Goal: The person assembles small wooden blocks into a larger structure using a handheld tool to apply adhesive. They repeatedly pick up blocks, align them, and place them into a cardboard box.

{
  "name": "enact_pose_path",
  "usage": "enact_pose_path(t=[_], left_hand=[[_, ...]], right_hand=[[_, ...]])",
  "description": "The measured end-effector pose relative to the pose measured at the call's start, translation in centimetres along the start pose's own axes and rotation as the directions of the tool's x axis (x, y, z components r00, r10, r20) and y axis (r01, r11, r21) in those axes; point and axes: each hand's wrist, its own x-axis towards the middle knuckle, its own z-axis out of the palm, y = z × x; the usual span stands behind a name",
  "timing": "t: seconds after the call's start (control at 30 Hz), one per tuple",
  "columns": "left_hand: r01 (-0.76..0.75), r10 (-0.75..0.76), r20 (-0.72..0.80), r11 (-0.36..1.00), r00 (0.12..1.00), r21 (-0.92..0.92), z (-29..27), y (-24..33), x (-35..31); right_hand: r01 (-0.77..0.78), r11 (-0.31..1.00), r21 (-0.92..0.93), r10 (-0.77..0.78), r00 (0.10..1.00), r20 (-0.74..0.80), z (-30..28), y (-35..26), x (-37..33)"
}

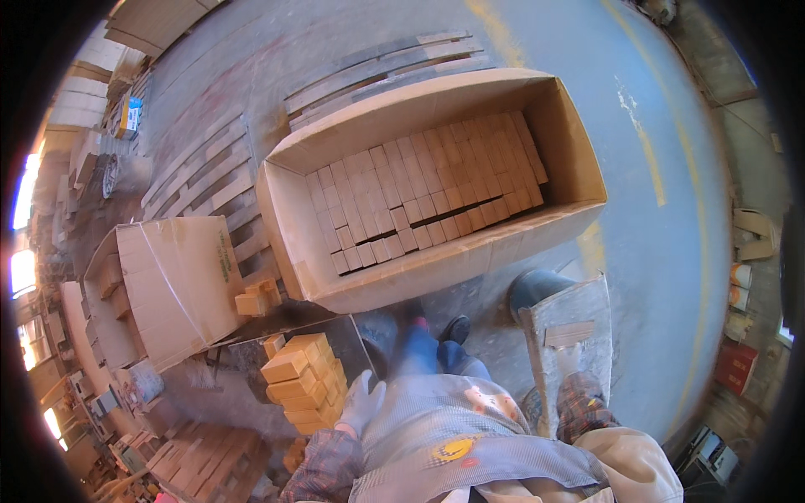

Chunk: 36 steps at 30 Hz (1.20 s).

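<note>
My left hand, in a pale glove, is beside the right side of a stack of wooden blocks. Its fingers are stretched out and a little apart; whether they touch the blocks I cannot tell. The stack is light yellow-brown and stands on a dark surface. My right forearm, in a plaid sleeve, is at the lower right, and the hand itself does not show. Ahead of me a large open cardboard box holds tight rows of reddish-brown wooden blocks, with a narrow gap near the front row.
A second cardboard box with wood pieces stands left, with a few blocks next to it. Wooden pallets lie beyond. A dusty panel and a dark bucket-like container are right. More wood is piled lower left.
</note>
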Motion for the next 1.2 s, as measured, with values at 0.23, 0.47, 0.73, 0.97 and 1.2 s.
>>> enact_pose_path(t=[0.23, 0.47, 0.73, 0.97, 1.2], left_hand=[[-0.085, 0.087, 0.029, 0.994, 0.996, -0.065, -2.7, 2.1, 5.1], [0.066, -0.093, 0.18, 0.987, 0.979, 0.147, -4.4, 3.9, 5.8], [0.115, -0.102, 0.104, 0.986, 0.989, -0.118, -4.8, 7.3, 5.8], [-0.073, 0.064, -0.104, 0.994, 0.992, -0.079, -2.2, 9.9, 5.0], [0.152, -0.14, 0.076, 0.971, 0.987, -0.183, 0.2, 13.8, 5.2]], right_hand=[[-0.023, 0.999, -0.037, 0.036, 0.911, 0.411, -7.5, -14.0, -9.6], [-0.129, 0.99, -0.057, 0.139, 0.811, 0.568, -10.5, -19.7, -9.2], [0.065, 0.984, -0.166, 0.05, 0.795, 0.604, -8.1, -22.2, -5.4], [0.389, 0.919, -0.063, -0.293, 0.78, 0.553, -10.3, -26.1, 2.9], [0.187, 0.973, -0.138, -0.085, 0.84, 0.536, -10.0, -22.1, 12.1]])
